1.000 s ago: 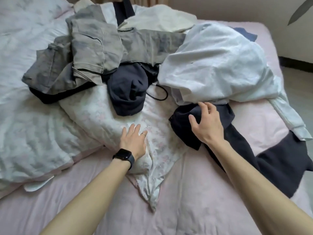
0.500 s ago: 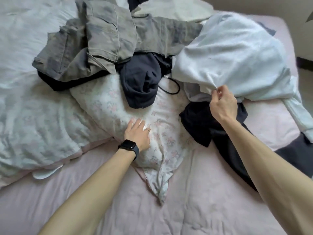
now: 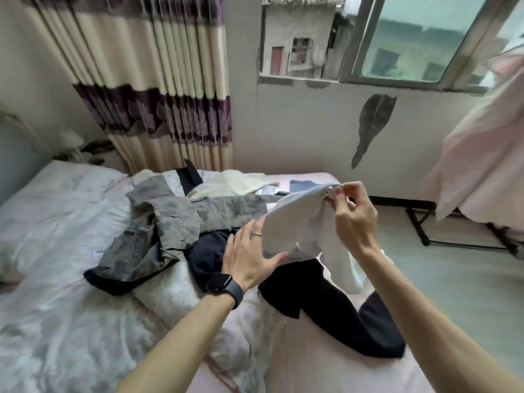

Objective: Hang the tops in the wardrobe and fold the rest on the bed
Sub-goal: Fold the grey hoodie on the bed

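Two hands hold a white top (image 3: 292, 219) above the bed (image 3: 312, 373), right of the clothes pile (image 3: 170, 222). The right hand (image 3: 354, 222) pinches its upper edge; the left hand (image 3: 246, 256) lies against its side, fingers spread. Soft and light, it probably handles best gripped at the shoulders.

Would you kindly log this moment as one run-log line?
right hand: pinches white top above bed | left hand: open at its lower edge | grey trousers, black garment: unfolded on bed

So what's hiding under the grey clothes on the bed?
A dark garment pokes out below the grey clothes, lying on the flowery quilt. The rest is covered, so I can't tell what it is.
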`<act>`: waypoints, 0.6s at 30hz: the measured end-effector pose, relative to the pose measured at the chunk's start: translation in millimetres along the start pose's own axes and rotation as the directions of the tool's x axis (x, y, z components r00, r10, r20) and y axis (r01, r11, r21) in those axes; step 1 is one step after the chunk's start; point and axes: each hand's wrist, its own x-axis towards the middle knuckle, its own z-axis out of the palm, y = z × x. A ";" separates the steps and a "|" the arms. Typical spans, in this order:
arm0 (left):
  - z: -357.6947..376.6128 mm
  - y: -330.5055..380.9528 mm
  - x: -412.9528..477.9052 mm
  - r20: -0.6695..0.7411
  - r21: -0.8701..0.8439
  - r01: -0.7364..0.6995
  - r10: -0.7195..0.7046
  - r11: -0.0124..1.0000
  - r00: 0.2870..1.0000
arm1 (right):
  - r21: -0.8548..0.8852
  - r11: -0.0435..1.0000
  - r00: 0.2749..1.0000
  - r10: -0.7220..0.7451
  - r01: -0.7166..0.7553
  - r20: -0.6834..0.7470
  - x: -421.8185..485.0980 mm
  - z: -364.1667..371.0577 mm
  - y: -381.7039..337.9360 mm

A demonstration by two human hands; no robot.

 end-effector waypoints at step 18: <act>-27.0 49.3 -198.8 0.330 -0.280 -0.152 0.243 0.948 0.912 | -0.159 0.904 0.917 0.397 -0.398 -0.041 -281.5 -222.6 42.0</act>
